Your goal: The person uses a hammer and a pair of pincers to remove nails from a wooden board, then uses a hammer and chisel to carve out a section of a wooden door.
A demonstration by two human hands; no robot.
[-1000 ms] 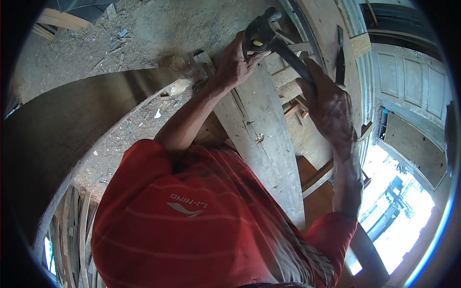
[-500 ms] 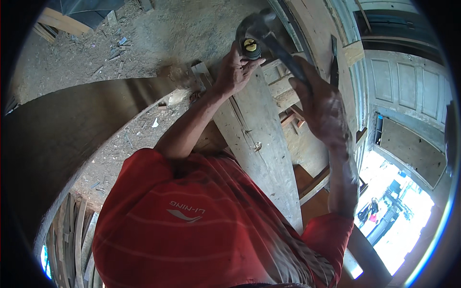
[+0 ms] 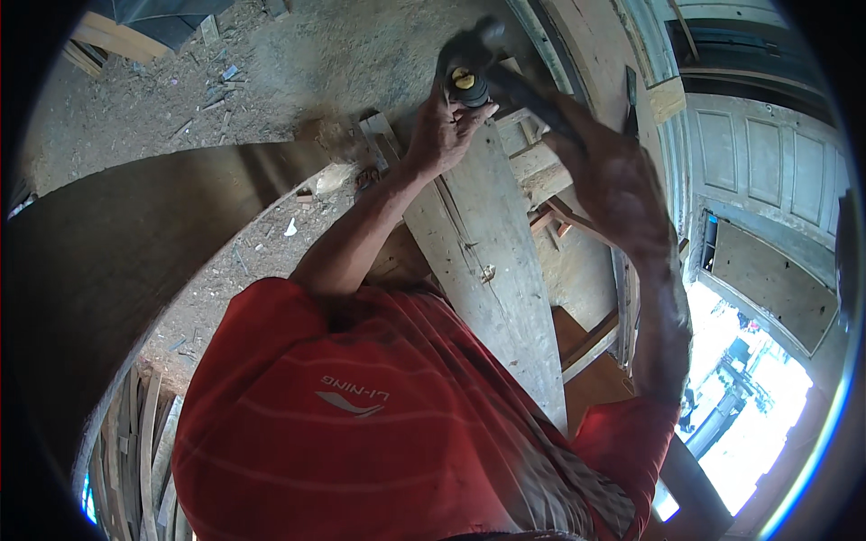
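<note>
My left hand (image 3: 440, 137), at the far end of a long wooden board (image 3: 501, 257), is closed around a dark, round-ended tool (image 3: 469, 92) with a yellow slotted disc on top. The tool's lower part is hidden, so its exact kind cannot be told. My right hand (image 3: 613, 171) grips the dark handle of a claw hammer (image 3: 532, 99), blurred by motion. The hammer's head is close to the yellow-topped end; whether they touch cannot be told.
A large curved wooden panel (image 3: 162, 212) fills the left side. Wood scraps litter the dirt floor (image 3: 343, 54). A dark flat bar (image 3: 631, 99) rests on timber at right, near a panelled door (image 3: 767, 149). Planks (image 3: 135, 451) stand at lower left.
My right hand and forearm have shifted right and slightly down with the hammer. My left hand has hardly moved; the yellow-topped tool has shifted slightly left and up.
</note>
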